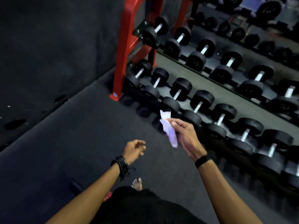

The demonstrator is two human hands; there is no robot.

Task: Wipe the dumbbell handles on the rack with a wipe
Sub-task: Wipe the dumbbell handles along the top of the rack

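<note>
A red-framed rack [123,50] carries rows of black dumbbells with silver handles, running from the upper middle to the right edge. My right hand [184,136] pinches a crumpled white wipe [169,130] in the air, just in front of the lower row and apart from it. The closest dumbbell handle [177,94] lies a little above the wipe. My left hand [135,150] hovers lower and to the left over the floor, fingers loosely curled, holding nothing.
Dark rubber floor [80,135] spreads to the left and below. A dark wall [56,38] closes the left side. More dumbbells lie on the floor under the rack [142,110]. My bare foot [137,184] shows below my hands.
</note>
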